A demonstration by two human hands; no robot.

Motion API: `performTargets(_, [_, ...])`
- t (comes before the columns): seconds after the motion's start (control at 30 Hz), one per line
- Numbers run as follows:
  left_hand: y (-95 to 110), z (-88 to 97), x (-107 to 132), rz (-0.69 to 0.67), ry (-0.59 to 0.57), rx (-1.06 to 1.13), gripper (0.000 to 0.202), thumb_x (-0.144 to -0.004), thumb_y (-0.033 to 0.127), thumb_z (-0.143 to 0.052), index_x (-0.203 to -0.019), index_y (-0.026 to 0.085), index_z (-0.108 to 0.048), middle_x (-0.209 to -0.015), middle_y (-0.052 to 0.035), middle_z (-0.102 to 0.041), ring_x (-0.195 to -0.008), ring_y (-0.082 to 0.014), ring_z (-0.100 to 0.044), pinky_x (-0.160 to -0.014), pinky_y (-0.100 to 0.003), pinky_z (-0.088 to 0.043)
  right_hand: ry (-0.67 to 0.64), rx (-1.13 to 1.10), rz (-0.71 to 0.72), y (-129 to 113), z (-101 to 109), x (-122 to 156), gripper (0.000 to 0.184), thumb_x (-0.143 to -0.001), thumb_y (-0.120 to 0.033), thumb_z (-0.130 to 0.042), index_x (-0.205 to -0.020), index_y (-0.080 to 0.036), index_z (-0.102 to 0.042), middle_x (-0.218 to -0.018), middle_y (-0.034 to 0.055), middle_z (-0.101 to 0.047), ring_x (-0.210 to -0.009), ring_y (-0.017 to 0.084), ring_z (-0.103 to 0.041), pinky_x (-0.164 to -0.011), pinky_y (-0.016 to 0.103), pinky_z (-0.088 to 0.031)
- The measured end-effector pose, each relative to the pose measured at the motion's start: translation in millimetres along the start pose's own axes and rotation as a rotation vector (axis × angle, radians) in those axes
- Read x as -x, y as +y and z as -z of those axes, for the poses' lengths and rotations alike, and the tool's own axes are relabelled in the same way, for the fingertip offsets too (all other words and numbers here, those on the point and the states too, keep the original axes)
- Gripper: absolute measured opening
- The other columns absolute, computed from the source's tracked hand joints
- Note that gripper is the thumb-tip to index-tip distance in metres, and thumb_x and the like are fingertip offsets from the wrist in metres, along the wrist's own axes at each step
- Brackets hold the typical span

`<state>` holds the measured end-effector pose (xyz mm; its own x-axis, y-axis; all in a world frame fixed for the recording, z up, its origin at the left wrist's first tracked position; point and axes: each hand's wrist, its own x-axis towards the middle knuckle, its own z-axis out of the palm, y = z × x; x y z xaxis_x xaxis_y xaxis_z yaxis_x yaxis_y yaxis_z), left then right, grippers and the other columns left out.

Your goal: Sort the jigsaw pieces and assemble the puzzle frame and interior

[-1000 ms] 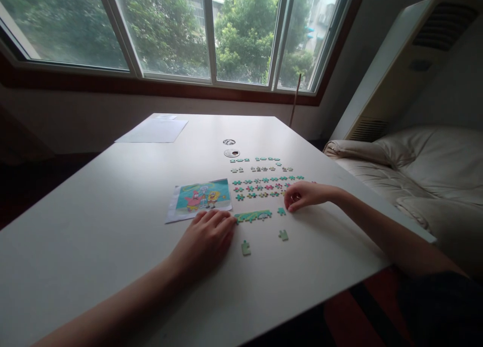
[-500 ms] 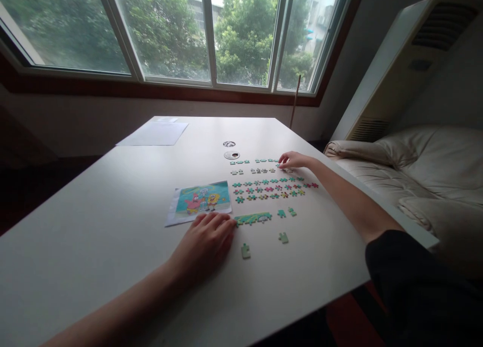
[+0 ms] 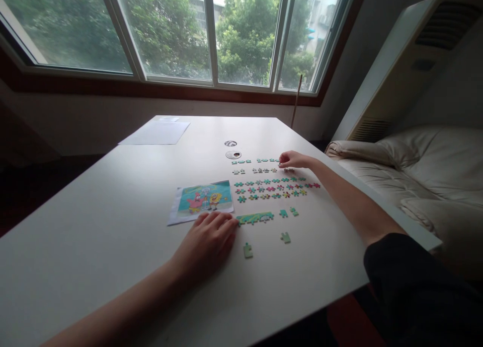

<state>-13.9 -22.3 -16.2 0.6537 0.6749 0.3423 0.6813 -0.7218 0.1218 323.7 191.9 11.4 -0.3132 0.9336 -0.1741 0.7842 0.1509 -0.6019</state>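
My left hand (image 3: pixel 214 232) rests on the table with fingers loosely bent and lying down, holding nothing visible. Its fingertips touch the left end of a joined strip of jigsaw pieces (image 3: pixel 256 217). Just above the knuckles lies a printed cartoon picture (image 3: pixel 206 198). At the right end of the far rows, my right hand (image 3: pixel 290 159) pinches thumb and finger together on a small puzzle piece, mostly hidden. Loose puzzle pieces (image 3: pixel 270 189) are laid out in several rows between the hands. Closer to me are a green edge piece (image 3: pixel 247 251) and another green piece (image 3: pixel 286 237).
Two round discs (image 3: pixel 233 155) lie beyond the rows on the white table (image 3: pixel 113 211). White paper sheets (image 3: pixel 154 133) are at the far left corner. A pale sofa (image 3: pixel 400 160) stands past the right edge, and a window is behind the table.
My right hand's fingers have closed more tightly at the end of the far row. The left hand stays by the strip. The view has shifted slightly.
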Motion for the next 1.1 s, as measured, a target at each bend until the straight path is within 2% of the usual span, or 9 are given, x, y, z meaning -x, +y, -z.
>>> performTargets(0.1, [0.5,0.2,0.7,0.005,-0.002,-0.001,0.022,-0.089,0.017,-0.04,-0.104,0.018,-0.055,-0.104,-0.0076,-0.061,-0.094,-0.0241,-0.053,-0.083,-0.042,-0.039,-0.083,-0.039,0.092,-6.7,0.5,32.1,0.04,-0.061,-0.047,-0.069,-0.081,-0.014,-0.057,-0.073,0.0025,-0.06,-0.066,0.011,-0.052,-0.062,0.025,-0.041])
performTargets(0.17, [0.6,-0.2,1.1,0.006,-0.001,-0.004,0.022,-0.088,0.017,-0.041,-0.105,0.019,-0.055,-0.104,-0.0075,-0.061,-0.094,-0.0239,-0.052,-0.083,-0.041,-0.039,-0.217,-0.063,0.156,-10.7,-0.8,59.5,0.039,-0.064,-0.048,-0.067,-0.081,-0.014,-0.058,-0.073,0.0014,-0.059,-0.066,0.011,-0.051,-0.063,0.025,-0.04])
performTargets(0.27, [0.4,-0.8,1.1,0.005,0.0,-0.009,0.023,-0.088,0.017,-0.041,-0.105,0.019,-0.055,-0.105,-0.0074,-0.06,-0.095,-0.0241,-0.052,-0.083,-0.041,-0.039,-0.407,-0.077,0.16,-15.2,-8.6,98.1,0.036,-0.069,-0.047,-0.064,-0.082,-0.014,-0.059,-0.071,0.0002,-0.057,-0.065,0.01,-0.05,-0.061,0.024,-0.039])
performTargets(0.33, [0.3,-0.9,0.8,0.001,-0.003,-0.011,0.023,-0.088,0.017,-0.041,-0.106,0.019,-0.055,-0.105,-0.0074,-0.06,-0.095,-0.0243,-0.052,-0.083,-0.041,-0.039,-0.452,-0.084,0.173,-16.8,-16.4,116.1,0.036,-0.071,-0.047,-0.063,-0.081,-0.013,-0.059,-0.073,0.0007,-0.057,-0.066,0.011,-0.05,-0.061,0.024,-0.039])
performTargets(0.43, [0.2,-1.0,0.4,0.0,-0.008,-0.012,0.022,-0.089,0.018,-0.04,-0.105,0.019,-0.055,-0.105,-0.0075,-0.06,-0.095,-0.0242,-0.052,-0.083,-0.041,-0.039,-0.441,-0.06,0.174,-17.6,-27.2,129.1,0.036,-0.072,-0.048,-0.062,-0.08,-0.013,-0.058,-0.073,0.0018,-0.057,-0.067,0.011,-0.05,-0.061,0.024,-0.039])
performTargets(0.63, [-0.5,-1.8,1.6,-0.005,0.013,-0.016,0.022,-0.089,0.019,-0.04,-0.105,0.019,-0.055,-0.104,-0.0072,-0.061,-0.094,-0.0238,-0.053,-0.082,-0.04,-0.039,-0.323,0.098,0.219,-23.7,-32.6,133.1,0.032,-0.073,-0.045,-0.061,-0.078,-0.014,-0.059,-0.072,0.0019,-0.057,-0.065,0.012,-0.05,-0.059,0.023,-0.038])
performTargets(0.83, [0.6,-1.7,1.0,-0.006,0.009,-0.021,0.022,-0.089,0.018,-0.04,-0.105,0.019,-0.055,-0.104,-0.0073,-0.061,-0.094,-0.0237,-0.053,-0.082,-0.041,-0.039,-0.342,0.158,0.243,-34.6,-20.0,130.3,0.03,-0.078,-0.044,-0.054,-0.083,-0.015,-0.06,-0.078,0.003,-0.061,-0.071,0.013,-0.053,-0.063,0.024,-0.04])
performTargets(0.97, [0.9,-1.6,0.1,0.0,0.015,-0.026,0.023,-0.088,0.018,-0.041,-0.105,0.019,-0.056,-0.104,-0.0077,-0.061,-0.093,-0.0238,-0.053,-0.082,-0.041,-0.039,-0.245,0.174,0.234,-39.2,-8.7,103.0,0.035,-0.077,-0.047,-0.056,-0.085,-0.014,-0.06,-0.076,0.0035,-0.061,-0.067,0.012,-0.052,-0.06,0.025,-0.039])
performTargets(1.1, [0.5,-0.6,0.6,-0.007,0.021,-0.027,0.023,-0.089,0.019,-0.04,-0.105,0.019,-0.056,-0.103,-0.0079,-0.061,-0.093,-0.0233,-0.053,-0.082,-0.041,-0.04,-0.165,0.215,0.245,-45.1,-5.0,52.5,0.03,-0.075,-0.04,-0.059,-0.089,-0.013,-0.062,-0.082,0.0058,-0.064,-0.072,0.014,-0.056,-0.063,0.025,-0.042])
